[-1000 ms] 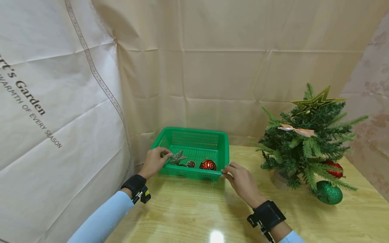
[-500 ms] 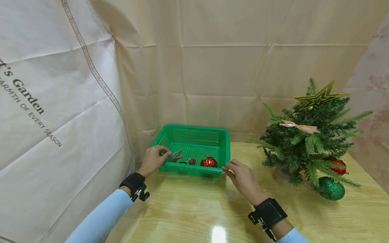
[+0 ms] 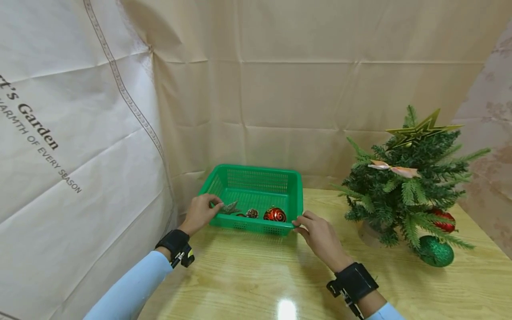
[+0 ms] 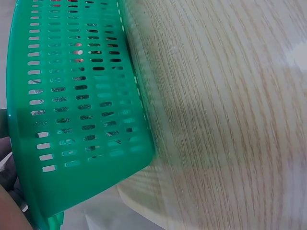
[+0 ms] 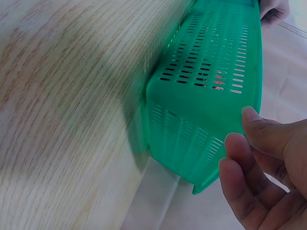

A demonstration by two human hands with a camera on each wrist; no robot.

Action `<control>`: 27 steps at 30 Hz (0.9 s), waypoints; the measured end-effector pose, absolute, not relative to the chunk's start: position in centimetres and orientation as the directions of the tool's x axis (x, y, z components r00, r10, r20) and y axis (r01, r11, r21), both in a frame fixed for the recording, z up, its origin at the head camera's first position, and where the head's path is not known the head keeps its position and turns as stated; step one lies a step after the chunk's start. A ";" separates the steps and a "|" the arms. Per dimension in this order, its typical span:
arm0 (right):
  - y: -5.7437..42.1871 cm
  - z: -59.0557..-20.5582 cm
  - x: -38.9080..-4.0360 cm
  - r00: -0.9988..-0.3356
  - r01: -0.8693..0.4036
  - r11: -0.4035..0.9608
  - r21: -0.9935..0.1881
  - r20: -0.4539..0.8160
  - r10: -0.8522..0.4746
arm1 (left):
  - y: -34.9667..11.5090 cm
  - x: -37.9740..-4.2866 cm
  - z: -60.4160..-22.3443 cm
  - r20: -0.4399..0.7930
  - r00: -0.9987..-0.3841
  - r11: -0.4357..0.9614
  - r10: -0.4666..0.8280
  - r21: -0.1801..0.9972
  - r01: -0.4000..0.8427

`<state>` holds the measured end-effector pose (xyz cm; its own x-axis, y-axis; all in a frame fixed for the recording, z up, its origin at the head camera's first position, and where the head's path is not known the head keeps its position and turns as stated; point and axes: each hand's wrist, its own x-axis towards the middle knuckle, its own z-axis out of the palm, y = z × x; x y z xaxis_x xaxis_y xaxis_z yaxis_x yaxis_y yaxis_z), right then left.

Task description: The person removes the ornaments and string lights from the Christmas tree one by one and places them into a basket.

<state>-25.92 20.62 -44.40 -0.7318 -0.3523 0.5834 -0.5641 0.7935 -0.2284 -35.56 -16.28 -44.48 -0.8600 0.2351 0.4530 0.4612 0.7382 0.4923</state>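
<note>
A green plastic basket (image 3: 256, 227) sits on the wooden table, with slotted walls. My left hand (image 3: 200, 213) reaches over its front left rim and pinches the edge of a glittery silver star ornament (image 3: 230, 207) low inside. In the left wrist view, the basket wall mostly hides these fingers. My right hand (image 3: 322, 238) grips the basket's front right corner between thumb and fingers; the right wrist view shows the thumb on the rim. Beside the star lie a pine cone (image 3: 252, 213) and a red bauble with gold swirls (image 3: 274, 214). Another small reddish thing is partly hidden by the front wall.
On the right stands a small Christmas tree (image 3: 404, 195) with a gold star (image 3: 424, 129), a pale ribbon bow (image 3: 394, 169), a red bauble (image 3: 444, 221) and a green glitter bauble (image 3: 436, 251). Beige cloth (image 3: 296, 98) hangs behind the table (image 3: 240, 275); pale printed cloth (image 3: 80, 146) hangs at left.
The silver star has gone down from a raised, tilted pose to lie low in the basket, with my left fingers following it. My right hand keeps its hold on the basket's corner.
</note>
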 end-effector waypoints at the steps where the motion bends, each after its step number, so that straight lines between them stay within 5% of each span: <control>1: 20.6 -44.4 -25.9 -0.732 -0.563 0.795 -0.226 0.583 -0.353 | -16.3 -35.5 -44.5 0.453 -0.860 0.739 0.234 0.491 0.460; 27: 20.7 -44.6 -25.9 -0.740 -0.547 0.802 -0.241 0.587 -0.328 | -16.4 -35.5 -44.2 0.423 -0.862 0.735 0.279 0.483 0.475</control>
